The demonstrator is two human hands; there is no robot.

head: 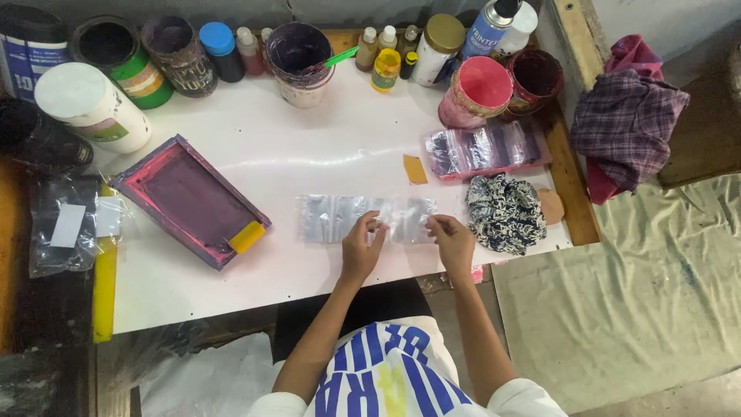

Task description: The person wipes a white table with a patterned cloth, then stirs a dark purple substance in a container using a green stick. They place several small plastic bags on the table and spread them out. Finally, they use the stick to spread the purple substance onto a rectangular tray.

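A clear plastic bag point(332, 216) lies flat on the white table point(309, 147) in front of me. My left hand point(361, 249) rests on its middle, fingertips pinching the film. My right hand point(452, 241) pinches the bag's right end. Left of the bag lies a small framed printing screen point(185, 199), stained pink and purple, with a yellow squeegee point(247, 237) on its lower corner.
Ink tubs, jars and bottles line the back edge, among them a pink tub point(476, 91) and a purple tub point(299, 62). A stack of plastic bags point(486, 148), a patterned rag point(505, 212) and a small yellow card point(414, 169) lie right. Cloths point(627, 116) hang beyond the edge.
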